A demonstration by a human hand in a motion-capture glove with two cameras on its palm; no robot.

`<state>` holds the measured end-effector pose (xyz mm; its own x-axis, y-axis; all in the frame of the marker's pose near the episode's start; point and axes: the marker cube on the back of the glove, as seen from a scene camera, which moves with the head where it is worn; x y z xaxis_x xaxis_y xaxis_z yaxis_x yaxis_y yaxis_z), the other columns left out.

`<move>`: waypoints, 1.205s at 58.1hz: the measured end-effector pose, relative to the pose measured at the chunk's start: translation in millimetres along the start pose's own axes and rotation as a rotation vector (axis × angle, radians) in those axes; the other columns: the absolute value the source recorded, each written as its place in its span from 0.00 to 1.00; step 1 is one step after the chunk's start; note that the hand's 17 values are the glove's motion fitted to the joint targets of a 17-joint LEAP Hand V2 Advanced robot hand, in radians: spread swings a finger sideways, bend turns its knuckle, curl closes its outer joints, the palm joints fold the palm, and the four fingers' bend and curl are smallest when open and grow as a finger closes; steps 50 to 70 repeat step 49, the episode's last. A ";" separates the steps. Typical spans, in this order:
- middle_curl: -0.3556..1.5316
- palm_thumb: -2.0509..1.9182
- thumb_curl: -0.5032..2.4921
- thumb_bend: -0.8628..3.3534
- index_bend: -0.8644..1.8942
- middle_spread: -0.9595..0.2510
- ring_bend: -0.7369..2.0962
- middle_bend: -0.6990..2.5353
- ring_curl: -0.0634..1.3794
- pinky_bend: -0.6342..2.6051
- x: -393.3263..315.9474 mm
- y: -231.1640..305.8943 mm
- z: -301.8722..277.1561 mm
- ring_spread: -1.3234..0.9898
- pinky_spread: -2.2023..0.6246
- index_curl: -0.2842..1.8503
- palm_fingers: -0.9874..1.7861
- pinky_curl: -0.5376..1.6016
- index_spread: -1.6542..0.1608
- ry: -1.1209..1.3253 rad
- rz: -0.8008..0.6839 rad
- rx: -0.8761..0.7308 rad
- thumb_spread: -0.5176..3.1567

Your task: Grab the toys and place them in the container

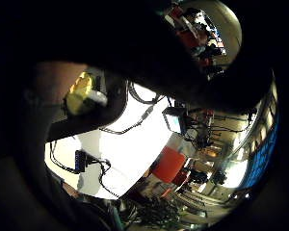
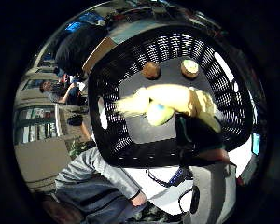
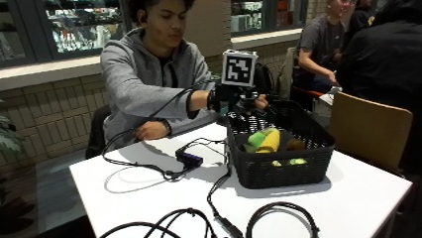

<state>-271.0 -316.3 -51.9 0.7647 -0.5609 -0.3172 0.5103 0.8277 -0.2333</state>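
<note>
Toys: yellow corn toy (image 3: pixel 270 141) lying inside black basket (image 3: pixel 284 166) on white table (image 3: pixel 131 191), beside small round toys (image 2: pixel 151 70). Gloved right hand (image 3: pixel 245 103) poised above basket's far rim, presumably placed there for a drop straight into the container. Finger state: cannot tell. Thumb-side palm view: looks straight down into basket, corn toy close beneath palm, two round toys on basket floor. Outside view: hand's height over rim, bare left hand (image 3: pixel 150 131) resting on table.
</note>
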 end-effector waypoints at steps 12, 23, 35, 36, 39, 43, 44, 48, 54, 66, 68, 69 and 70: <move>0.53 0.61 0.31 0.23 0.33 0.75 0.41 0.34 0.33 0.39 32.4 52.1 2.7 0.52 0.80 0.25 0.28 0.44 0.76 0.100 0.050 0.028 0.56; 0.51 0.61 0.30 0.23 0.34 0.77 0.39 0.34 0.32 0.37 73.9 147.7 23.5 0.53 0.81 0.22 0.30 0.43 0.76 0.139 0.127 0.019 0.57; 0.49 0.60 0.29 0.23 0.37 0.77 0.36 0.34 0.30 0.35 144.4 256.2 55.8 0.54 0.81 0.23 0.32 0.41 0.76 0.076 0.411 0.007 0.57; 0.49 0.60 0.29 0.23 0.37 0.77 0.36 0.34 0.30 0.34 148.9 262.6 57.8 0.54 0.81 0.23 0.32 0.41 0.76 0.063 0.425 0.002 0.57; 0.49 0.60 0.29 0.24 0.37 0.77 0.35 0.34 0.30 0.34 159.0 280.7 63.7 0.54 0.81 0.23 0.33 0.41 0.75 0.036 0.460 -0.010 0.57; 0.48 0.60 0.29 0.24 0.37 0.78 0.34 0.34 0.29 0.33 166.2 303.5 74.3 0.54 0.81 0.24 0.33 0.41 0.75 0.034 0.513 0.002 0.57; 0.48 0.60 0.29 0.24 0.37 0.78 0.34 0.34 0.29 0.33 166.7 308.4 77.1 0.54 0.81 0.24 0.33 0.41 0.75 0.033 0.523 0.008 0.58; 0.48 0.60 0.29 0.24 0.37 0.78 0.33 0.34 0.29 0.33 167.8 320.3 84.1 0.54 0.81 0.24 0.34 0.41 0.75 0.013 0.539 0.025 0.58; 0.48 0.60 0.29 0.24 0.37 0.78 0.33 0.33 0.29 0.32 167.9 321.2 84.7 0.54 0.81 0.24 0.34 0.41 0.75 0.011 0.541 0.027 0.58; 0.48 0.60 0.29 0.24 0.37 0.78 0.33 0.33 0.29 0.32 167.9 321.2 84.7 0.54 0.81 0.24 0.34 0.41 0.75 0.011 0.541 0.027 0.58; 0.48 0.60 0.29 0.24 0.37 0.78 0.33 0.33 0.29 0.32 167.9 321.2 84.7 0.54 0.81 0.24 0.34 0.41 0.75 0.011 0.541 0.027 0.58; 0.48 0.60 0.29 0.24 0.37 0.78 0.33 0.33 0.29 0.32 167.9 321.2 84.7 0.54 0.81 0.24 0.34 0.41 0.75 0.011 0.541 0.027 0.58; 0.48 0.60 0.29 0.24 0.37 0.78 0.33 0.33 0.29 0.32 167.9 321.2 84.7 0.54 0.81 0.24 0.34 0.41 0.75 0.011 0.541 0.027 0.58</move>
